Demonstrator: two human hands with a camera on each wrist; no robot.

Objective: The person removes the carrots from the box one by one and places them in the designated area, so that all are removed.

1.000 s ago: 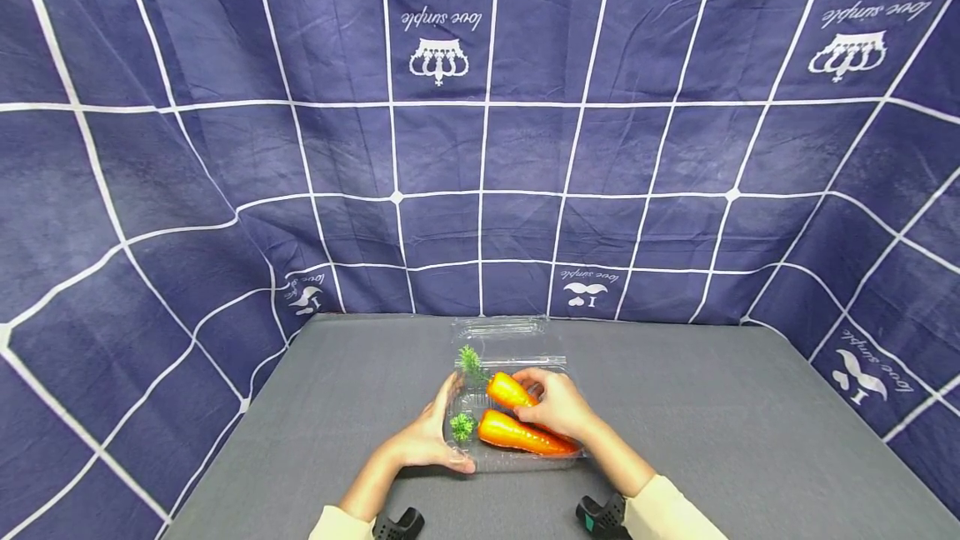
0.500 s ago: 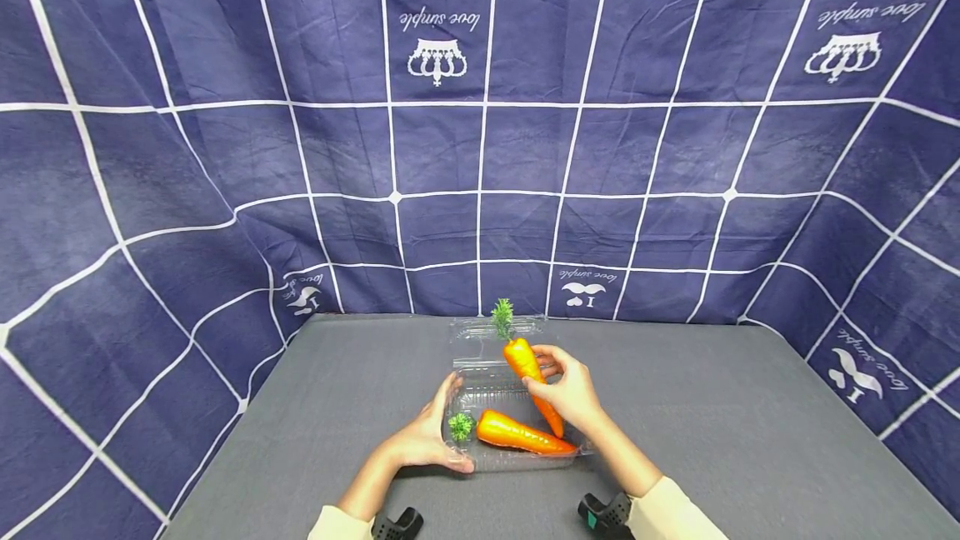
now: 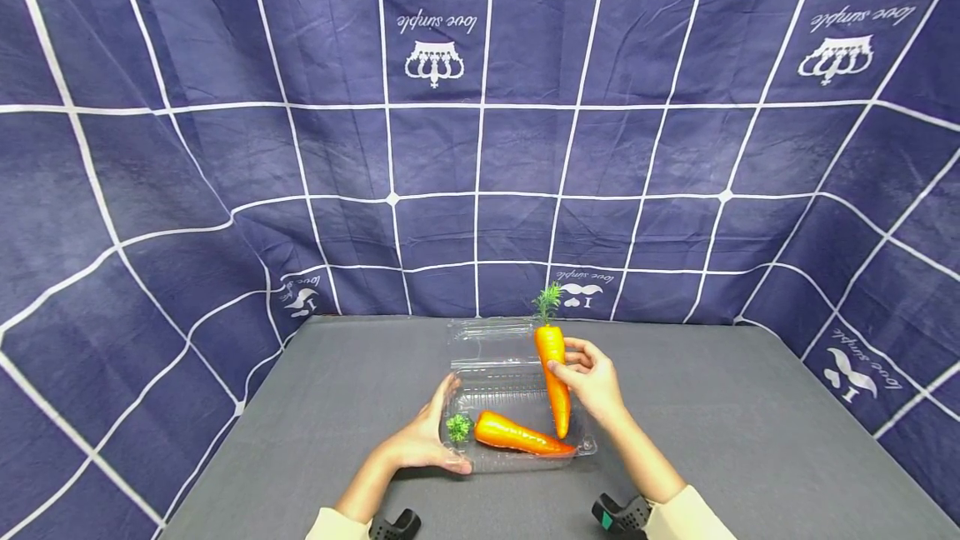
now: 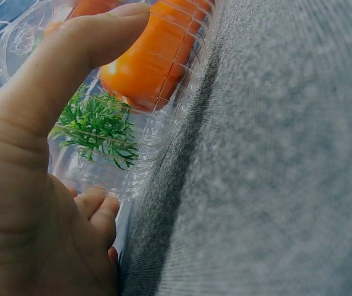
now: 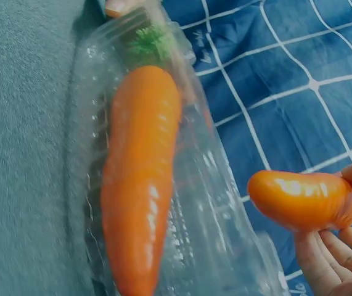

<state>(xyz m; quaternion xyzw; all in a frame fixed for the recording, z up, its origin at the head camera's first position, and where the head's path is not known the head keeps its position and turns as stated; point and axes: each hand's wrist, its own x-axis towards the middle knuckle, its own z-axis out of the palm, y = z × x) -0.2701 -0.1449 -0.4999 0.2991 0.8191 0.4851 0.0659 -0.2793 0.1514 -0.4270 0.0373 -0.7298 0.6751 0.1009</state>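
The raised carrot (image 3: 558, 386) is pinched across its middle by the right grip (image 3: 597, 382), leafy top uppermost; another carrot (image 3: 521, 433) is held by the clear container (image 3: 517, 463), its end touched by the spread left grip (image 3: 426, 440).

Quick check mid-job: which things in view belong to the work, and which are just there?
Part of the work:
Raised carrot, held in the right hand
Lying carrot, inside the container
Clear container, lid open, held by the left hand

Just there:
Blue gridded cloth
Gray tabletop
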